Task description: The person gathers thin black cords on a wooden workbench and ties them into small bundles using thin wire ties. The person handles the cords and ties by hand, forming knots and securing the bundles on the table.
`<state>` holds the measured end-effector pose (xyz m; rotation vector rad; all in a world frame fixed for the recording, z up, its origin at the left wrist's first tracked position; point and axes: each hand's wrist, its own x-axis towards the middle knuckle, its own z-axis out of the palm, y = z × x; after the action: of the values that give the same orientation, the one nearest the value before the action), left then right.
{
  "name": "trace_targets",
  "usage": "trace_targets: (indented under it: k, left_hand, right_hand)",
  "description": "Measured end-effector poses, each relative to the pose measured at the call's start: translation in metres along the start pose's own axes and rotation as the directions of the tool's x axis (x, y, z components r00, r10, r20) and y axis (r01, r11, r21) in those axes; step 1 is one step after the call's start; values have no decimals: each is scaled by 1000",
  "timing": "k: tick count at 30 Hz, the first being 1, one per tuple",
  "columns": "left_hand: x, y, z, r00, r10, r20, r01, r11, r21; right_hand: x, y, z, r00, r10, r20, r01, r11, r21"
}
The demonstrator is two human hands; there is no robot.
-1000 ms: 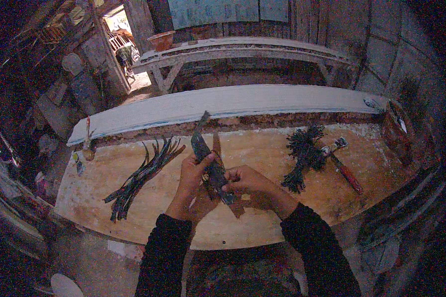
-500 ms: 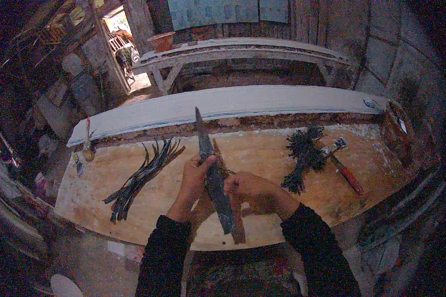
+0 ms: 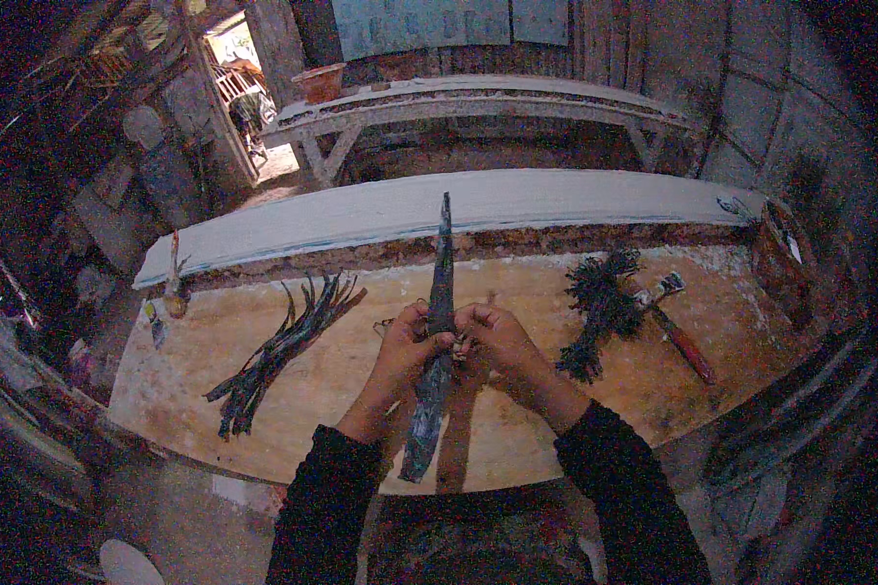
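A long, dark, flat strip [image 3: 427, 414], tapering to a narrow tip at its far end, is held above the wooden board [image 3: 332, 429]. My left hand [image 3: 400, 359] is closed round its middle, thumb on top. On the other side, my right hand [image 3: 498, 339] pinches with thumb and fingers close against the strip's edge; what lies between those fingertips is too small to name. A thin, wire-like loop shows beside my left fingers. Left of my hands lies a bundle of dark strips [image 3: 278, 356]. To the right are a dark, curly-ended bunch [image 3: 598, 302] and a red-handled hammer [image 3: 686, 348].
A raised white ledge [image 3: 556, 200] runs along the board's far side. A brown container [image 3: 782, 258] stands at the right end, a small bulb-shaped thing with a stick [image 3: 175, 302] at the left. Farther back, a long bench [image 3: 498, 97] carries a terracotta pot [image 3: 319, 84].
The strip has swung from leaning left to nearly upright in view, its far tip moving right and near end left. My right hand has moved farther from me, level with my left.
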<state>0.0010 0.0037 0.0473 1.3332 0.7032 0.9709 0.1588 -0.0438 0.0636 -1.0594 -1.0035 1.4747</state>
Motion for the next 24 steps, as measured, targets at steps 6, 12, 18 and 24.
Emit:
trace_targets:
  k: [6,12,18,24]
  left_hand:
    - [-6,5,9,999,-32,8,32,998,-51]
    - [-4,-1,4,1000,-11,5,11,999,-42]
    - [-3,1,6,996,-53,-72,54,998,13]
    - [-7,8,14,997,-1,-79,14,988,153]
  right_hand:
    - [-3,-3,1,999,-13,32,9,994,112]
    - [6,6,-6,996,-88,-5,88,996,-34]
    - [11,15,-10,974,-216,-74,198,961,-195]
    - [7,16,-5,944,-313,-106,263,905,-335]
